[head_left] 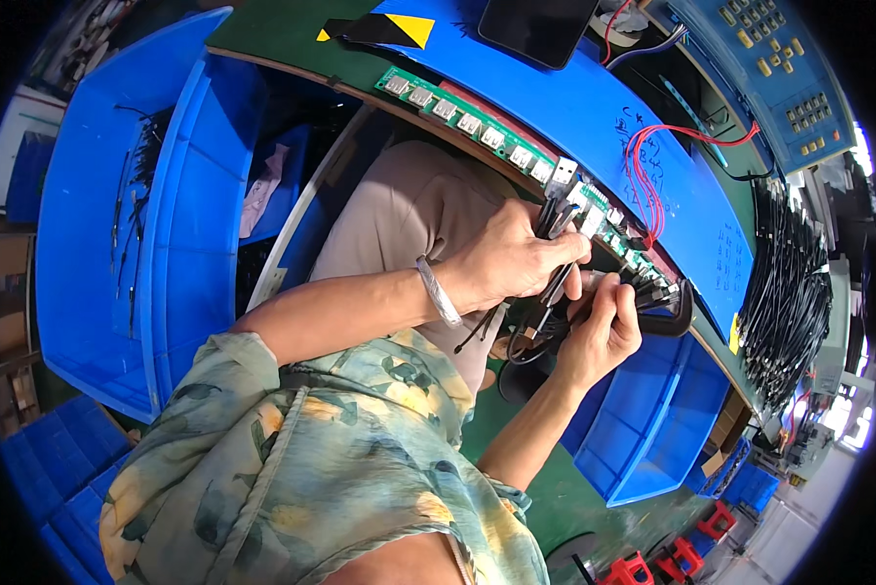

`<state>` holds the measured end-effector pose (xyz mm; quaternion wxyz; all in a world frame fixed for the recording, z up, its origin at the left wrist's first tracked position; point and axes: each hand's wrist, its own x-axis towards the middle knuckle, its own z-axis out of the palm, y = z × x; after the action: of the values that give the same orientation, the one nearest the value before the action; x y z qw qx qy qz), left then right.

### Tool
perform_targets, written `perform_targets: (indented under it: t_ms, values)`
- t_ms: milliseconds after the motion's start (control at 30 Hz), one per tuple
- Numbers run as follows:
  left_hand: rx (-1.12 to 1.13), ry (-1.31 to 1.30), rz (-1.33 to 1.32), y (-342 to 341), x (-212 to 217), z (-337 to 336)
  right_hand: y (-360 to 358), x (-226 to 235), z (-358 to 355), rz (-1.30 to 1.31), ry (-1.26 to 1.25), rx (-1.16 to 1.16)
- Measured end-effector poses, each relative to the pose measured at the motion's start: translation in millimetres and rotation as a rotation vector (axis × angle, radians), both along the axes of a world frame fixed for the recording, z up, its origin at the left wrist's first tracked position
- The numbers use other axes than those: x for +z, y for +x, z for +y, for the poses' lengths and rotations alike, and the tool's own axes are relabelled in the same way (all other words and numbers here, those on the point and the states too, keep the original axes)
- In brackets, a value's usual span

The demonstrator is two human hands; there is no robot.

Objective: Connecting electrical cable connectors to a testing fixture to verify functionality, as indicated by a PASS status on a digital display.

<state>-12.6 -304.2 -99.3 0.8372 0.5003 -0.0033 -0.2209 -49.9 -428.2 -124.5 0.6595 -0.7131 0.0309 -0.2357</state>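
Observation:
My left hand (pixel 521 255) is closed round several black USB cables (pixel 555 216), whose plugs stick up past the thumb, with a silver USB plug (pixel 564 172) highest. Close by on the right, my right hand (pixel 602 336) has thumb and forefinger pinched together; cable ends lie against it, but what sits between the fingertips is too small to make out. Both hands are at the near edge of the bench, beside a long green circuit board (pixel 467 124) with a row of metal USB sockets. Loose cable loops and a plug (pixel 528 333) hang below the hands.
A blue sheet (pixel 691 185) with handwriting covers the bench; red wires (pixel 642 166) cross it toward a blue tester (pixel 789 78). Many black cables (pixel 789 292) hang at the right. Blue bins stand left (pixel 97 214) and lower right (pixel 642 419). A black screen (pixel 538 27) lies at the back.

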Motion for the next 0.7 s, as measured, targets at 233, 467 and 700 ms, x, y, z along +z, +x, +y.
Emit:
perform_targets:
  t_ms: [233,467,700]
  values:
    - [-0.007,-0.068,0.052,0,1,1,2,-5,-2,0.033,0.274,0.049]
    - [-0.020,-0.070,0.054,1,2,2,5,5,2,0.122,0.510,-0.004]
    - [-0.021,-0.085,0.053,1,2,2,7,7,3,0.131,0.612,-0.021]
